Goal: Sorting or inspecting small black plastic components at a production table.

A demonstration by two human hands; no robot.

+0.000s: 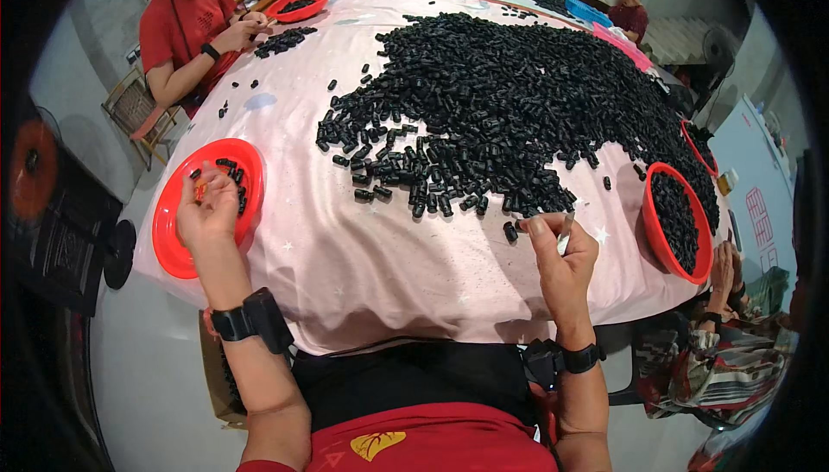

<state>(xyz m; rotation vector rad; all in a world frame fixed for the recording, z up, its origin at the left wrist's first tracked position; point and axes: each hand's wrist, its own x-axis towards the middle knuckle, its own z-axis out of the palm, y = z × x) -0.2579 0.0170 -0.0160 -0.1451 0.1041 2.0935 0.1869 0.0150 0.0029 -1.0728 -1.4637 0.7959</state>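
My left hand (207, 209) is over a red plastic basin (170, 243) on the left, palm turned up and fingers apart. Small black cylindrical pieces (229, 165) show in the basin beyond its fingers. One more black piece (195, 174) appears by the thumb tip; whether it touches the hand I cannot tell. Near the front edge of the big heap, my right hand (566, 265) is closed on a thin metal blade (566, 232), which points up between thumb and fingers. Just left of that thumb lies a single black piece (510, 232) on the cloth.
A large heap of black pieces (509, 83) covers the far middle of the table, on a pink cloth (389, 273). At right stands a filled red basin (704, 256). A co-worker in red (194, 31) sits at far left; another person's hands (725, 278) show at right.
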